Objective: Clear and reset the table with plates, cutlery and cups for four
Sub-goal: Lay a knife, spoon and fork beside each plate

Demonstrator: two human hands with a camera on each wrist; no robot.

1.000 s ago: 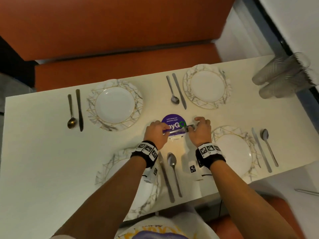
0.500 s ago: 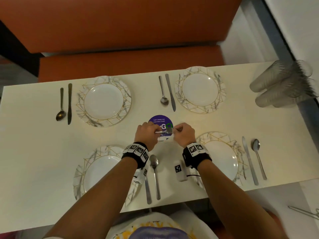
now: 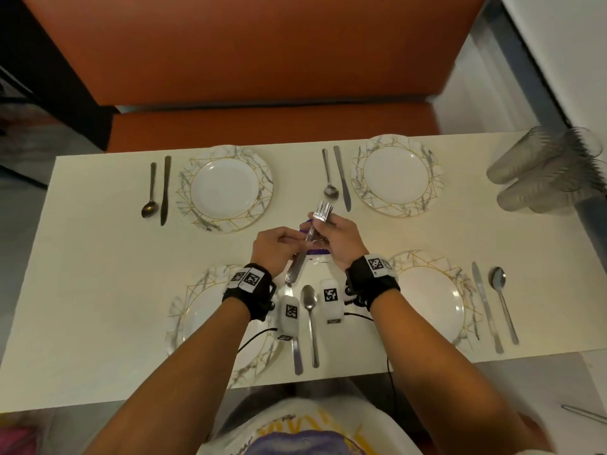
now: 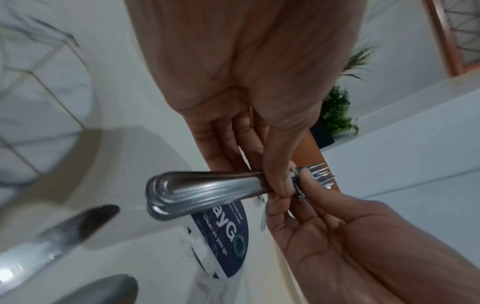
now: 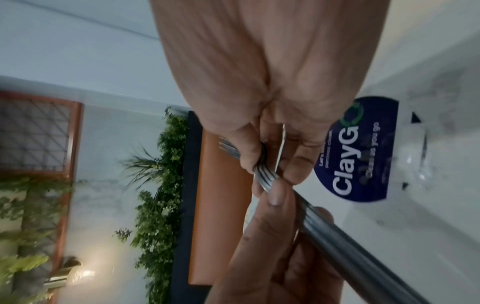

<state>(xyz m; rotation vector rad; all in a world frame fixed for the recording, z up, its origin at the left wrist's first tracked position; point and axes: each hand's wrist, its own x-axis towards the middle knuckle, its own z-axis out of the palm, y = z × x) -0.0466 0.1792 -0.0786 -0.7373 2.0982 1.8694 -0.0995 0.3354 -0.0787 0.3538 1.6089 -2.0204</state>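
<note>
Left hand (image 3: 274, 249) and right hand (image 3: 338, 239) both gripping a bundle of forks (image 3: 312, 231), above the set bench (image 3: 98, 274), four plates laid

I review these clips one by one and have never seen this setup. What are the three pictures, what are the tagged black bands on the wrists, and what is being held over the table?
No machine here: a person wears three cameras. The top view comes from the head; the other two come from the black bands, looking along each hand.

The cream rectangular table carries four white marble-rimmed plates, each with a steel spoon and knife beside it. Clear plastic cups lie at the far right.

The left hand and right hand together hold a stacked bundle of steel forks above a purple round sticker.
</note>
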